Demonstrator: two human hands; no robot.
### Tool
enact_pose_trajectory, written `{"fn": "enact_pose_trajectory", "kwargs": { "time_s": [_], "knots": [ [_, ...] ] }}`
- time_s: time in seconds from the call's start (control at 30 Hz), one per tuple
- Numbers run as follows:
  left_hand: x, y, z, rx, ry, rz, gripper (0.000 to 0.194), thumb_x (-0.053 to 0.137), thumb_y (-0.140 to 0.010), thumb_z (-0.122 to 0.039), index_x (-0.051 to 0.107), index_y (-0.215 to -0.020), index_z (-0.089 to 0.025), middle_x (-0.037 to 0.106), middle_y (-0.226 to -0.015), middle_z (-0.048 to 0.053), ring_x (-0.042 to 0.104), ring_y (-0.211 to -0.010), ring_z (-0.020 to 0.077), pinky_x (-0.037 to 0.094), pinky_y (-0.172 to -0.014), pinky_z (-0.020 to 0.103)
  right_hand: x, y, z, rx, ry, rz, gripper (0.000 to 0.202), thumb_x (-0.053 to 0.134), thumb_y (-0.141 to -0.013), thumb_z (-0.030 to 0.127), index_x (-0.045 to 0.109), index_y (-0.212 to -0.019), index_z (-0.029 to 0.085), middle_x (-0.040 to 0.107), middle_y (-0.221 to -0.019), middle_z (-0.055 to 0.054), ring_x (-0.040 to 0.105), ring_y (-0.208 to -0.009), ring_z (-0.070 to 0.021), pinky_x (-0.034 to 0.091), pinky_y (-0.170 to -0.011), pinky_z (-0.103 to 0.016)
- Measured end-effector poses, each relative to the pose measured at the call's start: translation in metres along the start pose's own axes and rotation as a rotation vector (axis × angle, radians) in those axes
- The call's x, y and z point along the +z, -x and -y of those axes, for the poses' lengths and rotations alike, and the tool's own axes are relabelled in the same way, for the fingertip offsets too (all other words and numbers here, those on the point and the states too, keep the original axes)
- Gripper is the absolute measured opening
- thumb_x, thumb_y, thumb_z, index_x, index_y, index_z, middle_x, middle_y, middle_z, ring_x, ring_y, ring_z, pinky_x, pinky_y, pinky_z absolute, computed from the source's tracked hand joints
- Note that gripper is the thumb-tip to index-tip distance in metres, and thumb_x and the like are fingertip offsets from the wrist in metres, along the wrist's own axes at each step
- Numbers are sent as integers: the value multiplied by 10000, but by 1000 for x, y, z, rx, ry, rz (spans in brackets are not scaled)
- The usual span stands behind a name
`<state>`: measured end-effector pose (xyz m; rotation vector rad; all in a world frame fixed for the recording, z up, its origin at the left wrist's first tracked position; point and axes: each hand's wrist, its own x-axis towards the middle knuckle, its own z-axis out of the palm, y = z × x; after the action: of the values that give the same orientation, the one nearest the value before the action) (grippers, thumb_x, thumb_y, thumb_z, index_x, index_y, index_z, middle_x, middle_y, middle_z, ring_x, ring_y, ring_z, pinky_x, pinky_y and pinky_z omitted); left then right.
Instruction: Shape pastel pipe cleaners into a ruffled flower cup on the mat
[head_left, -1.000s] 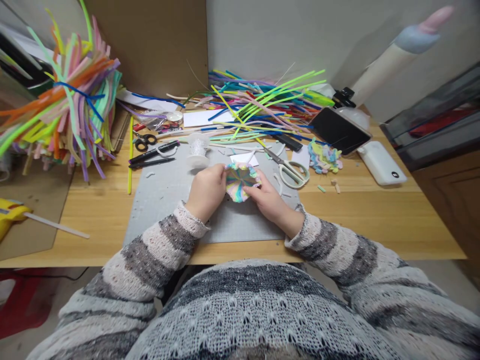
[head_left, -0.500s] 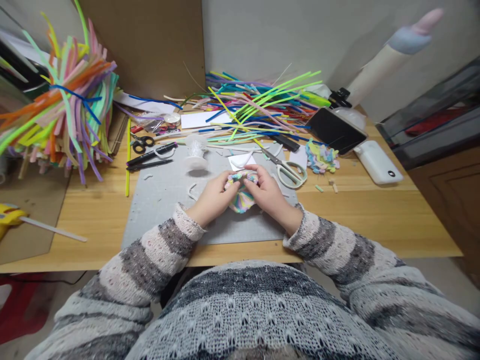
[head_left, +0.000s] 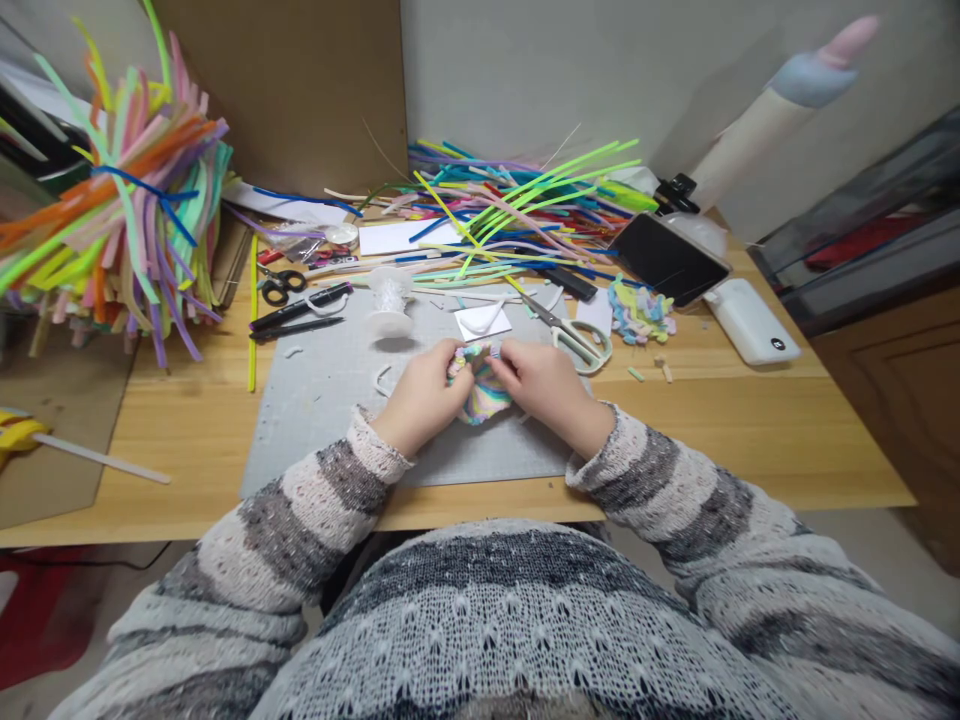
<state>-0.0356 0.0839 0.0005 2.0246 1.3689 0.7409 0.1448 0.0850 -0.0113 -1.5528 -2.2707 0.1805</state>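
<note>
Between my hands is a round, ruffled pastel pipe-cleaner disc (head_left: 485, 402) in pink, yellow, green and blue. My left hand (head_left: 426, 398) is closed on its left side, thumb on top. My right hand (head_left: 553, 388) pinches its upper right edge, fingers curled in; the fingertips are partly hidden. Under them lies a grey cutting mat (head_left: 315, 420). Just beyond the disc are a white card (head_left: 491, 325) with a white pipe-cleaner piece on it and a spool of clear thread (head_left: 388, 305). White-handled scissors (head_left: 581, 340) lie beyond my right hand.
A bundle of pipe cleaners (head_left: 142, 190) stands at left, with a loose heap (head_left: 517, 205) along the wall. Black scissors (head_left: 281, 288) and pens (head_left: 300, 310) lie left. At right are another pastel piece (head_left: 641, 310), a phone (head_left: 667, 258) and a white power bank (head_left: 750, 322). A yellow glue gun (head_left: 19, 432) sits far left.
My right hand's fingers have curled in from reaching over the disc's far edge to a pinch at its upper right. The disc has turned or tilted slightly. My left hand has barely moved.
</note>
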Motion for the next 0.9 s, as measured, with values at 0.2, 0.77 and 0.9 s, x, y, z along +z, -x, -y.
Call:
{"fn": "enact_pose_trajectory", "kwargs": {
  "time_s": [0.2, 0.77, 0.9],
  "knots": [
    [-3, -1, -1, 42, 11, 11, 254, 431, -866, -192, 653, -988, -160, 686, -824, 38, 594, -709, 167, 414, -628, 256, -4, 0, 3, 4, -66, -23, 242, 475, -891, 285, 523, -675, 187, 566, -614, -17, 446, -564, -134, 208, -546, -273],
    [-4, 0, 3, 81, -409, -30, 238, 482, -915, -322, 673, -947, -184, 714, -812, 76, 650, -727, 216, 407, -605, 286, -6, 2, 11, -33, -63, 39, 187, 491, -907, 345, 557, -819, 194, 607, -737, -31, 503, -653, -154, 234, -560, -274],
    [-2, 0, 3, 74, -337, -54, 218, 502, -900, -275, 644, -1036, -183, 719, -875, 73, 656, -774, 210, 414, -637, 282, -3, 2, 10, -129, -105, 36, 230, 424, -947, 308, 550, -796, 190, 598, -758, -32, 497, -681, -148, 280, -599, -271]
  ]
}}
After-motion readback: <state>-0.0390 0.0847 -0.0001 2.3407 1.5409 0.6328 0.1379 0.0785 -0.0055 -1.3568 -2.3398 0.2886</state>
